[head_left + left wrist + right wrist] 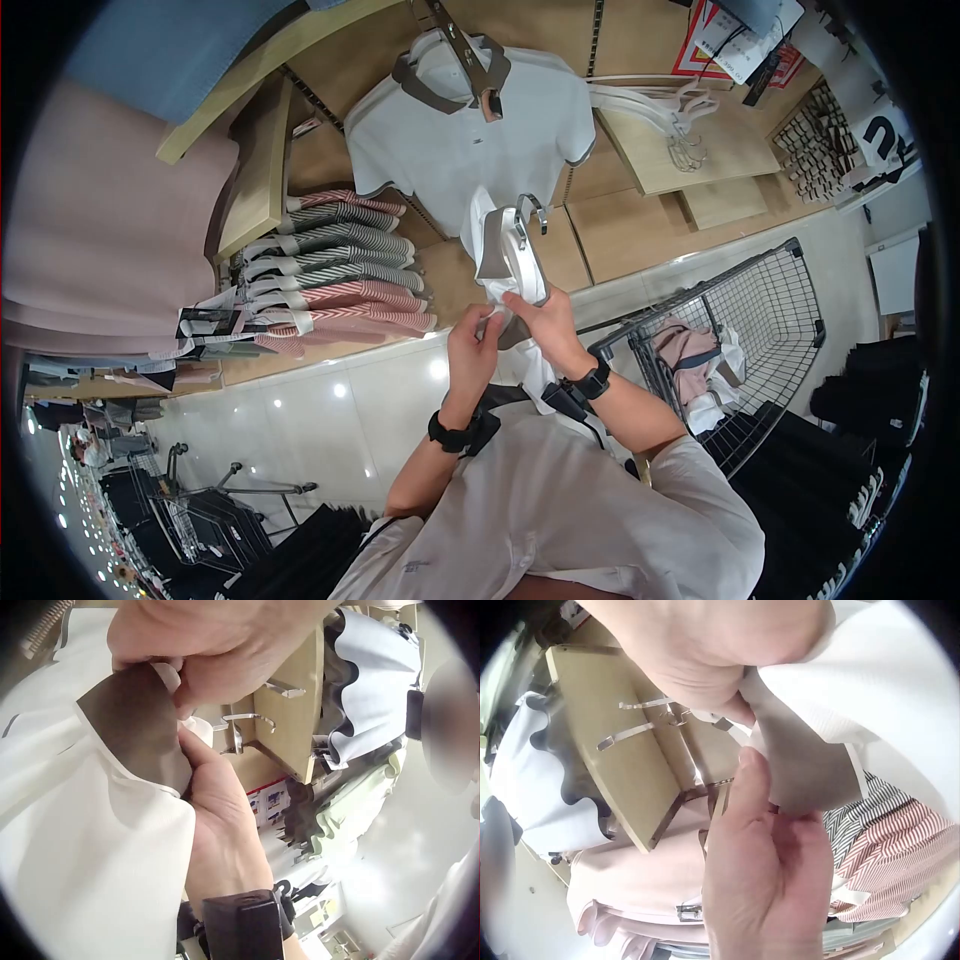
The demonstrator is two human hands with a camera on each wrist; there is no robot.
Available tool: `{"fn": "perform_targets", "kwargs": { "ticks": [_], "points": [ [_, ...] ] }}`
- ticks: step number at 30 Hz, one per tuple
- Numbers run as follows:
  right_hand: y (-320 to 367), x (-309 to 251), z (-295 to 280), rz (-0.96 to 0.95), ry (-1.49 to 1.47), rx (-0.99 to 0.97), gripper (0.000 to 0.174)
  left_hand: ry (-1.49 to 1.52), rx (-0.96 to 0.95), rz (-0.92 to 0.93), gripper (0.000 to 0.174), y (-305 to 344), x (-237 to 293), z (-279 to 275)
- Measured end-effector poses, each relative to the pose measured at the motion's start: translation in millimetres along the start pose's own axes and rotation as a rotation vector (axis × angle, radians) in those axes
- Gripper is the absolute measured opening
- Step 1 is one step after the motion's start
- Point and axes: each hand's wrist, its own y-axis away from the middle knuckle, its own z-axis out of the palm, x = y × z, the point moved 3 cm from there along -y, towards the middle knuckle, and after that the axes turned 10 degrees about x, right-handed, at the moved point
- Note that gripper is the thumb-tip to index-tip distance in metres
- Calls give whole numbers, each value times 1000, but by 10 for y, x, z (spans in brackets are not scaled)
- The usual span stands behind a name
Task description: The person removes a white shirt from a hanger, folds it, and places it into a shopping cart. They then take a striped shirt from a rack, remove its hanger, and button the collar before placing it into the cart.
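Observation:
A white polo shirt (505, 285) with a grey-brown collar (135, 724) is held up in front of the body. A hanger's metal hook (530, 212) stands out at its top. My left hand (472, 350) pinches the collar between thumb and fingers from the left. From the other side my right hand (550, 325) grips the same collar, the two hands' fingertips close together. In the right wrist view, the left hand (757, 862) is below the collar (806, 757) and the right hand (727, 645) above it. Both wrists wear black bands.
Behind hangs a pale polo shirt (490, 130) with a brown collar. Striped shirts (340, 260) hang at left, beside pink garments (110, 220). White hangers (665, 105) lie near a wooden shelf (690, 150). A cart (770, 310) at right carries clothes (690, 360).

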Motion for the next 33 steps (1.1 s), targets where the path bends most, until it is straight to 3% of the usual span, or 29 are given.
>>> {"fn": "perform_targets", "kwargs": {
  "ticks": [17, 20, 22, 23, 25, 28, 31, 33],
  "points": [
    [-129, 60, -51, 244, -273, 48, 19, 81, -18, -13, 13, 121, -123, 6],
    [-93, 26, -57, 203, -247, 65, 19, 99, -46, 48, 18, 78, -168, -141],
    [-87, -4, -63, 185, -238, 69, 19, 64, -296, -358, 25, 96, -319, -195],
    [-80, -23, -59, 160, -252, 39, 20, 63, -294, -358, 25, 93, -313, -194],
    [-46, -55, -49, 138, -266, 5, 21, 60, -314, -588, 28, 106, -257, -172],
    [-20, -82, -33, 159, -242, -76, 24, 189, -198, -514, 28, 76, -283, -116],
    [26, -16, 7, 151, -239, -131, 28, 238, -300, -484, 24, 46, -354, -84],
    [27, 3, 32, 120, -141, -87, 30, 205, -241, -488, 22, 50, -297, -89]
  ]
}}
